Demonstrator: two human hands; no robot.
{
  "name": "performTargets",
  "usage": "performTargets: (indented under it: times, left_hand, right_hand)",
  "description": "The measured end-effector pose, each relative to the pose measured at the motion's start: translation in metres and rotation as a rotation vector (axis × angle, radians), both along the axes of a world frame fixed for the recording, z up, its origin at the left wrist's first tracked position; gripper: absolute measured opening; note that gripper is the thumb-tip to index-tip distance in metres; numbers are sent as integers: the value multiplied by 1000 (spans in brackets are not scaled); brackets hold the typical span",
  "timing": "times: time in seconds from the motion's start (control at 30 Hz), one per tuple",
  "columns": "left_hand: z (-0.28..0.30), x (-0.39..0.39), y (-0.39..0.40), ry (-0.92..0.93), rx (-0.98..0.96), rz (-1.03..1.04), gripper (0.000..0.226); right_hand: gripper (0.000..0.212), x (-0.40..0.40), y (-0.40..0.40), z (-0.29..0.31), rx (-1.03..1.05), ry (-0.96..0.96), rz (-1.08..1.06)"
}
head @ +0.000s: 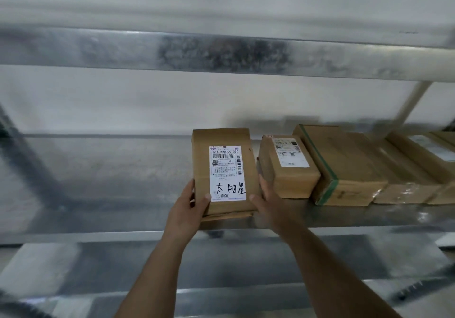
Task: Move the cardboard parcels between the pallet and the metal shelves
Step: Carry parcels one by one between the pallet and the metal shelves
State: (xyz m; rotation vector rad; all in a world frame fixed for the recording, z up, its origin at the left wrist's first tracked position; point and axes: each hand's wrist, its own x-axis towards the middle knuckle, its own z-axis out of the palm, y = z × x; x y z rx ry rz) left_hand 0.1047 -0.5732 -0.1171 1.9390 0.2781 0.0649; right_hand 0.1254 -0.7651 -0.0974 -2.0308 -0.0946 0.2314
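— Holding: labelled parcel, flat on metal shelf, near front edge. Left hand and right hand clamped on opposite sides, thumbs on top.

— Adjoining, to the right: small parcel just beside, then green-taped parcel, touching in a row.

Shelf deck, left half of the frame: bare metal, open to a reaching hand. Right half: a row of cardboard parcels, the held parcel just beside the small parcel, then the green-taped parcel. Upper beam limits clearance overhead; a slanted post stands at upper right.
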Motion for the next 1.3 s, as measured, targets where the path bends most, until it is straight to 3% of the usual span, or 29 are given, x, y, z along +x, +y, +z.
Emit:
performTargets:
  times: [0.1, 0.23, 0.6, 1.3]
  left_hand:
    - [2, -25, -6, -81, -72, -29, 53]
    - [6, -58, -20, -129, -144, -42, 61]
    - [28, -130, -98, -236, -152, -125, 67]
    - [10, -194, -323, -223, -129, -559, 71]
  right_hand:
    - [62, -19, -9, -1, -57, -59, -24]
    - [64, -51, -23, 2, 79, -111, -18]
    - [62, -137, -104, 17, 98, -181, -97]
    - [53, -282, -322, 9, 122, -310, -423]
